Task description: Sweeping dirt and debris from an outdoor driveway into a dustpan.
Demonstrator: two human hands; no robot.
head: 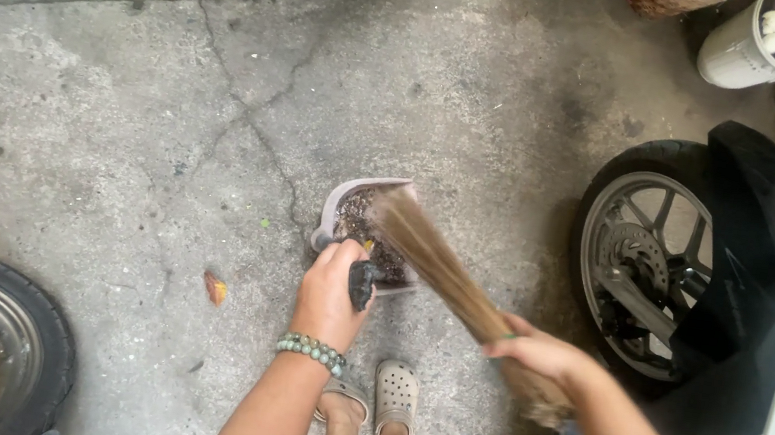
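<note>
- My left hand [333, 291] grips the dark handle of a grey dustpan [349, 204], fingers closed round it; the pan sits tilted on the cracked concrete floor [120, 109], already holding dark grit and debris.
- My right hand [540, 352] is wrapped tight round the bound end of a straw broom [441, 266], its bristles blurred and touching the pan's mouth.
- An orange leaf [215, 288] lies on the floor, apart from the pan on its left — not swept in.
- Risks, as I judge them: a hard flick of the bristles could scatter grit back over the pan's rim; tilting the pan further could spill its load near my sandalled feet [372, 397].
- A motorbike wheel [638, 268] stands close on the right — the broom could strike it on a wide swing.
</note>
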